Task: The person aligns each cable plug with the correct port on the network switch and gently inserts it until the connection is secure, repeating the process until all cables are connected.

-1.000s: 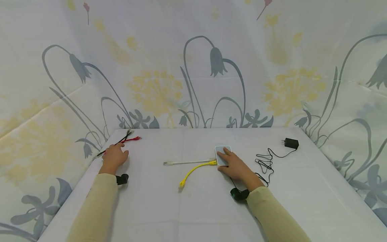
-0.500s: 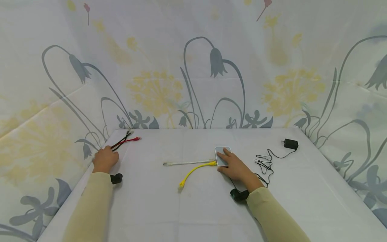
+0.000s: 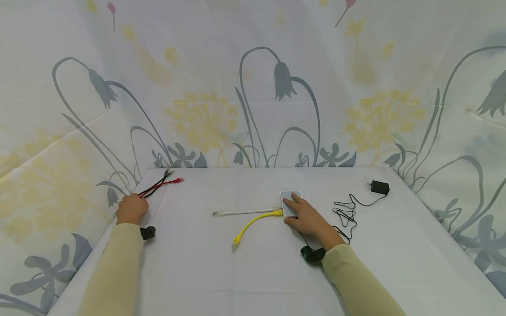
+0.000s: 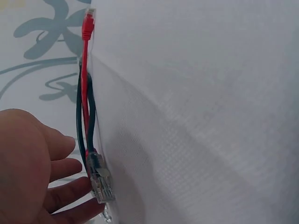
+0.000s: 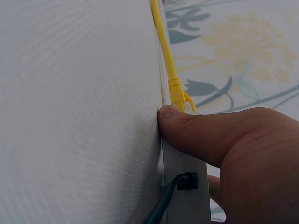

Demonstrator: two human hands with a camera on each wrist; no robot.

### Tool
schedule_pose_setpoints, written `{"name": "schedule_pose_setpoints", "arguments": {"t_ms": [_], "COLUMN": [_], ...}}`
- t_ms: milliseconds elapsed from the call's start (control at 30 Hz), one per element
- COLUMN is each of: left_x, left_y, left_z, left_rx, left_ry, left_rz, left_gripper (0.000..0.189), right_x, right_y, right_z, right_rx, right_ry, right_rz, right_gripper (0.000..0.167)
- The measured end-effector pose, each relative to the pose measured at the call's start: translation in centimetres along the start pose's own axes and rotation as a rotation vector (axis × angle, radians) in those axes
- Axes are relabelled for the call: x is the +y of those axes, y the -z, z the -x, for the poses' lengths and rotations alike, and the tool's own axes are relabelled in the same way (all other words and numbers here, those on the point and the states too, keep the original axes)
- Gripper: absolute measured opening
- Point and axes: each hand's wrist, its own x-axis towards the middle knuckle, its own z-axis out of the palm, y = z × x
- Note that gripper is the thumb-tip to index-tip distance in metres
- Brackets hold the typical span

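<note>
My left hand (image 3: 132, 208) is at the left table edge, over the near ends of black network cables (image 3: 153, 186) and a red network cable (image 3: 172, 181). In the left wrist view, its loosely extended fingertips are right at a clear plug (image 4: 101, 179). My right hand (image 3: 312, 221) holds a small white network box (image 3: 290, 210), thumb against the near side and fingers across the top. A yellow network cable (image 3: 253, 224) and a white network cable (image 3: 245, 212) run left from the box. A dark lead (image 5: 161, 203) enters its near side.
A black power adapter (image 3: 380, 187) lies at the back right, its thin cord (image 3: 348, 214) tangled and running toward the right wrist. A white cloth (image 3: 245, 272) covers the table. Patterned fabric (image 3: 205, 79) rises behind it and along both sides.
My left hand has slid left and toward me along the cables to their near ends, uncovering more of the black and red lengths. The right hand and white box have stayed in place.
</note>
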Motion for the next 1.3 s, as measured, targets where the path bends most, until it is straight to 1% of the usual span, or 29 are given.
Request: {"name": "schedule_pose_setpoints", "arguments": {"t_ms": [133,300,467,633,733,833,967,1033,1167,1300], "left_x": [-0.1,0.0,-0.4,-0.3,-0.1,-0.1,-0.2,-0.2,-0.2,0.1], "left_y": [0.0,-0.1,-0.3,-0.6,-0.7,-0.7,-0.8,-0.9,-1.1,-1.2], "left_z": [-0.1,0.1,0.1,0.3,0.4,0.4,0.2,0.1,-0.2,-0.5], "left_rx": [0.01,0.034,0.071,0.103,0.105,0.093,0.084,0.09,0.123,0.172], "left_ry": [-0.007,-0.012,-0.034,-0.043,-0.043,-0.043,-0.036,-0.03,-0.02,-0.038], "left_rz": [-0.011,-0.027,-0.019,-0.008,-0.006,0.0,0.026,0.039,0.071,0.097], "left_gripper": [0.045,0.042,0.039,0.038,0.038,0.036,0.033,0.032,0.03,0.029], "right_x": [0.1,-0.1,-0.3,-0.3,-0.3,-0.3,-0.2,-0.1,-0.1,-0.1], "right_y": [0.0,0.1,0.0,0.1,0.2,0.2,0.1,0.1,0.0,0.1], "right_z": [0.0,0.2,0.2,0.2,0.3,0.3,0.3,0.3,0.4,0.3], "right_rx": [0.005,0.005,0.002,0.002,0.002,0.003,0.003,0.004,0.008,0.011], "right_ry": [-0.002,0.002,-0.005,-0.003,-0.003,-0.001,0.004,0.01,0.018,0.014], "right_rz": [0.002,-0.012,-0.018,-0.013,-0.009,-0.009,-0.011,-0.007,-0.01,-0.014], "right_gripper": [0.066,0.065,0.065,0.065,0.065,0.065,0.065,0.065,0.066,0.066]}}
